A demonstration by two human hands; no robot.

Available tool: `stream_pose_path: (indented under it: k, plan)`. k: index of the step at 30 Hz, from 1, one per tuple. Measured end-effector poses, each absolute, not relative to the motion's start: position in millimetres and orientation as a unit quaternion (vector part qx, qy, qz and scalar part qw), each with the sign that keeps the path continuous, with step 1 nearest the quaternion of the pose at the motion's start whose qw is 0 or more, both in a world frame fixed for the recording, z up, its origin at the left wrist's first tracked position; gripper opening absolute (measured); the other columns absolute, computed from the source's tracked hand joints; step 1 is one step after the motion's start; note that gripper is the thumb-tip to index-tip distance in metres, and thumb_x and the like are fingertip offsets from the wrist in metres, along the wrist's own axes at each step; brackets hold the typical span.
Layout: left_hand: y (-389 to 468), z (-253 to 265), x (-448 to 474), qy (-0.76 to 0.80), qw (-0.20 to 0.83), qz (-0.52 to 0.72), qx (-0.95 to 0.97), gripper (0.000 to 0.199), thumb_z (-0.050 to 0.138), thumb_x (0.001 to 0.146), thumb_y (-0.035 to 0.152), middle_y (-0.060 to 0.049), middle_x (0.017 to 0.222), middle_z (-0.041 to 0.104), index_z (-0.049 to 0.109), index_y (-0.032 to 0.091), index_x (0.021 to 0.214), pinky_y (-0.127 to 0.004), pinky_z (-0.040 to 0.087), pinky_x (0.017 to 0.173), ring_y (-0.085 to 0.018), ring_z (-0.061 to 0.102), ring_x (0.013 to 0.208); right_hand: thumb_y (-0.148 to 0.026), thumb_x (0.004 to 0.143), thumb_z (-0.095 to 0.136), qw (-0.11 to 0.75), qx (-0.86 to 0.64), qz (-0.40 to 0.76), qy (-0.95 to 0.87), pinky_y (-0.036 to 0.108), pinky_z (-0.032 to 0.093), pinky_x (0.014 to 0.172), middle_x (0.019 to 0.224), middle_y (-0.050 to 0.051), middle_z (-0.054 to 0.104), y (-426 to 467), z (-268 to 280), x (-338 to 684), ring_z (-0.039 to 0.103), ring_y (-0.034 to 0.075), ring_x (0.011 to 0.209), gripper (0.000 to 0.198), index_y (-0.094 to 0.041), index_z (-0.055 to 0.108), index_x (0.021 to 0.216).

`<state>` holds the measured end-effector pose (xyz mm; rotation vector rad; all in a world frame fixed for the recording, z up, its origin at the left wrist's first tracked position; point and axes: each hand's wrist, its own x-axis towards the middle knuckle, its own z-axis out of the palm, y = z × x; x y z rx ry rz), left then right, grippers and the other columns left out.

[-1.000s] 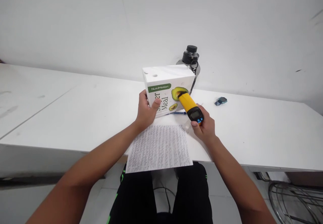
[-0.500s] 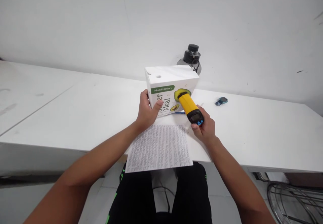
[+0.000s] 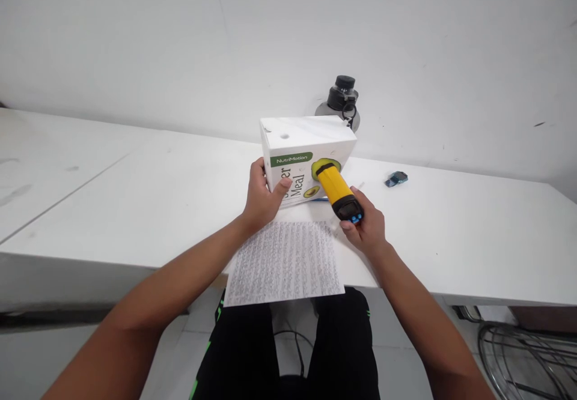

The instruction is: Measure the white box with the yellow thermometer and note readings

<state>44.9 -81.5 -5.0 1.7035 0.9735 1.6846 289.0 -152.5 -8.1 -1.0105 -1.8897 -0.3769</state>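
My left hand (image 3: 264,199) grips a white carton (image 3: 311,133) by its left edge, thumb on the front face. The carton is tilted and carries a green label and avocado pictures. In my right hand (image 3: 368,223) is a yellow and black infrared thermometer (image 3: 336,188), with a small dark display and blue buttons facing me. Its far end points at the carton's front and covers part of the avocado picture; whether they touch I cannot tell. Below the carton, a densely printed or written sheet of paper (image 3: 283,265) overhangs the table's front edge.
A grey bottle with a black cap (image 3: 343,96) stands behind the carton by the wall. A small blue-green object, perhaps a watch, (image 3: 396,178) lies to the right on the white table (image 3: 473,232). Part of a blue pen (image 3: 321,199) shows beneath the carton. A metal rack (image 3: 527,358) stands at lower right.
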Motion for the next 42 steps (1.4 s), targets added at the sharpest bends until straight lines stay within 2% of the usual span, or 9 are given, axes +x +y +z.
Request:
stream_pose_path:
  k: [11,19,23,35,42]
  plan:
    - [-81.9,-5.1,44.0,0.362,0.258,0.622,0.645,0.059,0.067,0.081,0.061,-0.011,0.115,0.06,0.046,0.023,0.12,-0.04,0.06,0.079,-0.024,0.064,0.104,-0.073,0.092,0.034,0.435,-0.444,-0.12,-0.774,0.036,0.063,0.073,0.112,0.013,0.074,-153.9,-7.5,292.3,0.075,0.027,0.091,0.074,-0.018,0.051,0.138]
    - [-83.0,-2.0,44.9,0.351,0.248,0.628,0.648,0.06,0.067,0.08,0.062,-0.011,0.113,0.061,0.046,0.022,0.119,-0.038,0.061,0.075,-0.024,0.066,0.1,-0.069,0.093,0.04,0.459,-0.403,-0.141,-0.779,0.036,0.063,0.074,0.114,0.013,0.074,-153.9,-5.7,291.6,0.074,0.027,0.094,0.07,-0.02,0.045,0.143]
    - [-83.6,-2.6,44.4,0.343,0.257,0.626,0.652,0.058,0.067,0.081,0.06,-0.011,0.114,0.061,0.045,0.022,0.12,-0.038,0.061,0.076,-0.024,0.066,0.102,-0.072,0.091,0.039,0.447,-0.42,-0.119,-0.781,0.038,0.063,0.076,0.117,0.013,0.072,-153.7,-7.0,292.5,0.073,0.029,0.098,0.074,-0.021,0.044,0.144]
    - [-84.9,-3.8,46.9,0.314,0.27,0.643,0.644,0.059,0.065,0.082,0.061,-0.01,0.115,0.06,0.042,0.024,0.122,-0.038,0.06,0.075,-0.024,0.066,0.102,-0.075,0.089,0.038,0.455,-0.416,-0.108,-0.78,0.039,0.063,0.074,0.113,0.014,0.071,-152.8,-9.6,292.0,0.073,0.028,0.095,0.074,-0.021,0.047,0.138]
    - [-70.7,0.9,40.0,0.36,0.207,0.692,0.591,0.067,0.065,0.075,0.072,-0.007,0.108,0.056,0.042,0.024,0.115,-0.04,0.057,0.082,-0.022,0.063,0.098,-0.078,0.086,0.04,0.516,-0.449,-0.079,-0.725,0.045,0.06,0.084,0.121,0.017,0.063,-145.8,-22.5,285.3,0.068,0.031,0.105,0.079,-0.022,0.041,0.142]
